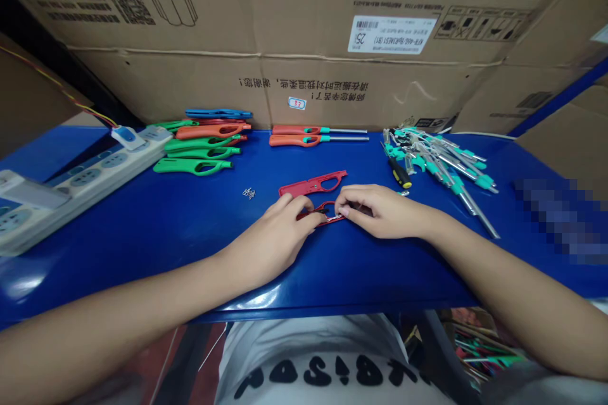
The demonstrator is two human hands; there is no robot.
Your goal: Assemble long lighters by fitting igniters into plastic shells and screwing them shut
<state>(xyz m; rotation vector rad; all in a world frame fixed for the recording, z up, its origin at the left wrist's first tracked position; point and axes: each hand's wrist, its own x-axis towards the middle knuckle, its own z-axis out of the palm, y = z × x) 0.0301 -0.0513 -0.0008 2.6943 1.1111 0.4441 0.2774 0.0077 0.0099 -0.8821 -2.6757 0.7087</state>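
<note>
A red lighter casing half [327, 205] is held low over the blue table, partly hidden by my fingers. My left hand [280, 228] pinches its left end with thumb and fingers. At the other end my right hand [377, 210] is closed, its fingertips on the casing beside thin white wires [334, 218]. Something dark shows inside the casing near my left fingertips. Just behind lies the other red casing half [313, 185], with a looped handle. A small teal and metal tip [403, 193] pokes out behind my right hand; what it belongs to is hidden.
Small screws [249, 193] lie left of my hands. Green lighter casings [190, 166] and others are stacked behind, near a power strip [95, 177]. Two orange lighters [297, 140] rest by the cardboard [304, 25]. A screwdriver [399, 172] and metal lighter tubes [451, 171] are on the right.
</note>
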